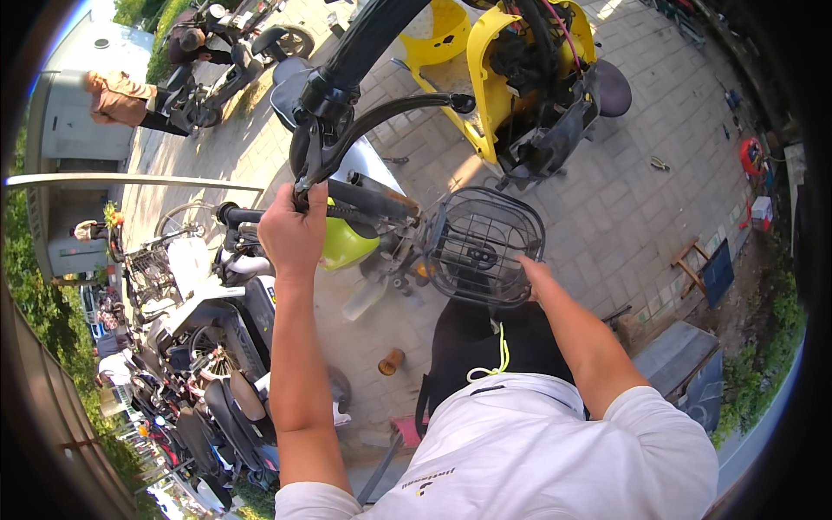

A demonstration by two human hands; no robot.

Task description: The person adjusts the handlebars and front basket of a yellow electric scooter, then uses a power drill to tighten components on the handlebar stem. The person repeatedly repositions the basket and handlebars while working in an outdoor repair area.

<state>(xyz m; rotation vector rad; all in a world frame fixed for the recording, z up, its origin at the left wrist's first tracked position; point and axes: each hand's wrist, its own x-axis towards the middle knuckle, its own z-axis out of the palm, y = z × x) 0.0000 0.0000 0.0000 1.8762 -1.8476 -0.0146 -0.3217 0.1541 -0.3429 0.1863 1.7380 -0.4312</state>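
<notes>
the left hand's (295, 230) fingers were clamped on the black lever (368, 121); the right hand's (539, 279) on the wire basket (485, 230), nearer and right. a steady basket hold probably helped.

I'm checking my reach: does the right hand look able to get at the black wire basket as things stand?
Yes, it seems so: the right hand is at the rim of the black wire basket, apparently touching it, with nothing visible in between.
</notes>
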